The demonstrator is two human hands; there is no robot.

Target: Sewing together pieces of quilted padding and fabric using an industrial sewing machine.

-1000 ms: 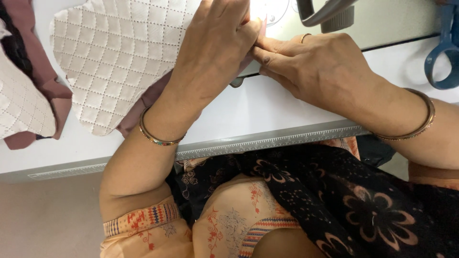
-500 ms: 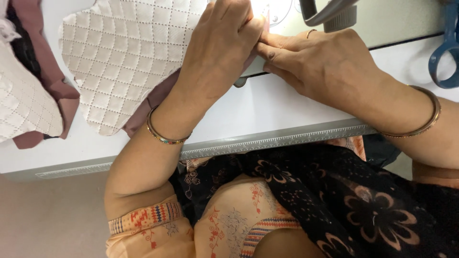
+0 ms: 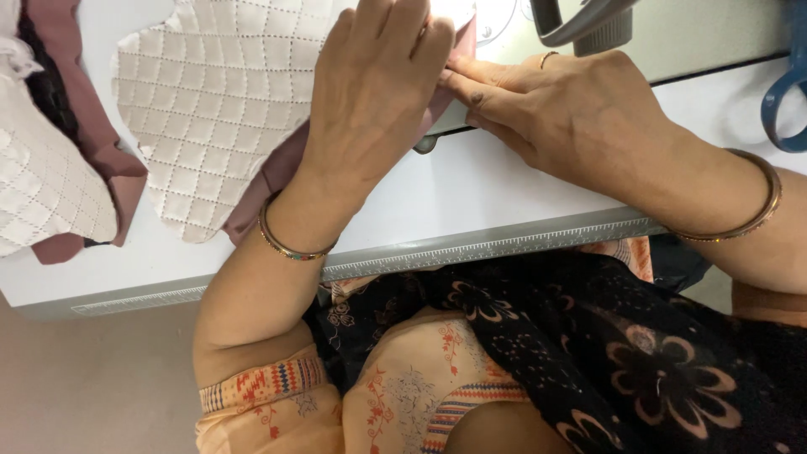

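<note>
A white quilted fabric piece [image 3: 214, 101] with a mauve backing lies on the white sewing table [image 3: 504, 202]. My left hand [image 3: 374, 92] rests flat on its right part, fingers together and pointing away from me. My right hand [image 3: 572, 109] lies just to the right, its fingertips pressing the mauve edge of the fabric [image 3: 450, 84] against my left hand's fingers. Both wrists wear bangles. The fabric under my hands is hidden.
A sewing machine's grey part [image 3: 580, 25] sits at the top right. Blue scissors [image 3: 786, 92] lie at the right edge. More quilted white and mauve pieces [image 3: 50, 168] lie at the left. A ruler strip [image 3: 471, 252] runs along the table's front edge.
Both hands and the fabric sit slightly further right and lower in view; my left hand has spread flatter over the fabric. The grip looks the same.
</note>
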